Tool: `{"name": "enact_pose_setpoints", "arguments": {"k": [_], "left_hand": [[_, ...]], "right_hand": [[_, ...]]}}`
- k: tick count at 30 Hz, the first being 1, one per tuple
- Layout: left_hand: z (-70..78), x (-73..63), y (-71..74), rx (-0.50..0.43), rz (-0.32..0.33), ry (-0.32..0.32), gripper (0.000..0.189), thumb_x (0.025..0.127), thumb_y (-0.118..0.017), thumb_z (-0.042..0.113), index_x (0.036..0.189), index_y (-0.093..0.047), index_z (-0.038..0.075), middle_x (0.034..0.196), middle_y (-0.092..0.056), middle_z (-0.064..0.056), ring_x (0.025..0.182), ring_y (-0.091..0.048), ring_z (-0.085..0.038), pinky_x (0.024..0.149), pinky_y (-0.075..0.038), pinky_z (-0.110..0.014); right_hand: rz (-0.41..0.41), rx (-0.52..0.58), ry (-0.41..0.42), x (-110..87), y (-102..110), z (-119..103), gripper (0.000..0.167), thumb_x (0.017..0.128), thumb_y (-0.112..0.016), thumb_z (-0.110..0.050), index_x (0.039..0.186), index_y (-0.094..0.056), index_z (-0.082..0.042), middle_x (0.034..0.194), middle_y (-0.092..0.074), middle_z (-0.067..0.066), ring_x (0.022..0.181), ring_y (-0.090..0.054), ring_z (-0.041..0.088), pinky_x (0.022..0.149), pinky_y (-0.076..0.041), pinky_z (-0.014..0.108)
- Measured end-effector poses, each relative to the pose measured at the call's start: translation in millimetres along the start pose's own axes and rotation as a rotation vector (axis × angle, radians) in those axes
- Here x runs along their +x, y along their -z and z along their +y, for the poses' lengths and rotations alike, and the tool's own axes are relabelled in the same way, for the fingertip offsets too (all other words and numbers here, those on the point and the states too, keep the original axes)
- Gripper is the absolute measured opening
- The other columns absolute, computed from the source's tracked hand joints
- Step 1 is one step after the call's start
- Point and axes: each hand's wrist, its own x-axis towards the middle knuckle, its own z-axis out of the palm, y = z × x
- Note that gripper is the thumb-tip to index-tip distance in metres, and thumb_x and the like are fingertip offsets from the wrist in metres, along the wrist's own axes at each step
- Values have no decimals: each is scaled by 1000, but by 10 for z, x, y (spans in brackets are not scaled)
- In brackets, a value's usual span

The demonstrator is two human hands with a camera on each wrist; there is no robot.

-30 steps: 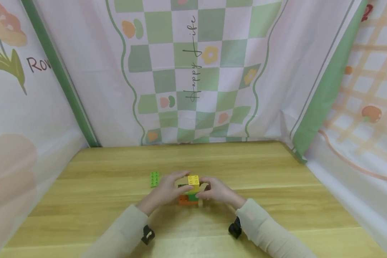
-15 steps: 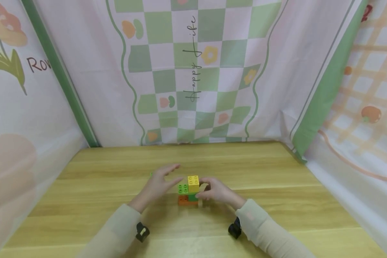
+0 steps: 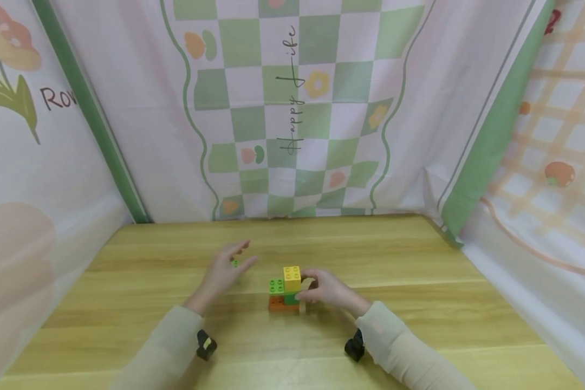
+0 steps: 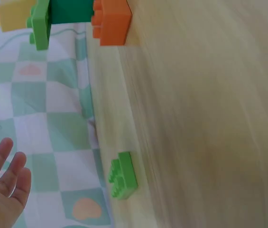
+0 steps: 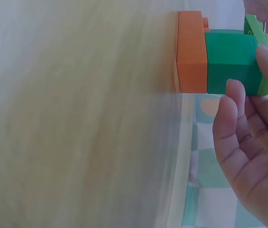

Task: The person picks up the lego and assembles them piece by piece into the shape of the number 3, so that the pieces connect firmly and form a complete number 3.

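Observation:
A small stack of toy building bricks stands on the table in front of me. At its bottom is an orange brick (image 3: 277,304), with a dark green brick (image 5: 232,61) on it. Above that come a flat lime green brick (image 3: 275,286) and, on top, a yellow brick (image 3: 292,279). My right hand (image 3: 327,287) holds the stack from the right, thumb at the front and fingers behind. To the left, my left hand (image 3: 223,269) hovers with fingers spread and nothing in them. A loose lime green brick (image 4: 127,175) lies beyond it, partly hidden by this hand in the head view.
The wooden table (image 3: 370,244) reaches back to a checked green and white curtain (image 3: 317,108). More printed cloth (image 3: 44,216) hangs along the left and right sides. A small black camera sits on each wrist.
My left hand has let go of the stack and moved left and away from me, toward the loose lime green brick. The right hand and the stack have stayed in place.

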Motion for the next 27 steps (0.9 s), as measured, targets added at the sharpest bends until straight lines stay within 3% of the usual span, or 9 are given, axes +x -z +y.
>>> {"name": "enact_pose_setpoints", "arguments": {"k": [7,19,27], "left_hand": [[-105,1,24,18,30,15,52,85,-66,28,127,-51,2,121,-55,-16,105,-53,-30,89,-44,-46],[-265,-7,53,109,23,56,52,85,-67,25,127,-51,0,120,-55,-19,103,-54,-36,87,-45,-48],[-361,-14,26,177,-29,155,54,86,-66,22,131,-47,0,123,-53,-20,106,-52,-36,88,-44,-48]], "right_hand": [[-3,-2,-2,-5,-1,-4,42,81,-71,-14,118,-56,0,103,-57,8,67,-58,17,56,-50,31],[-16,-2,3,-14,4,7,41,81,-70,-15,117,-56,-1,101,-59,9,67,-58,18,56,-50,32],[-16,-3,-11,-18,2,12,42,81,-71,-15,118,-56,-2,102,-58,8,69,-58,18,57,-50,31]]}}
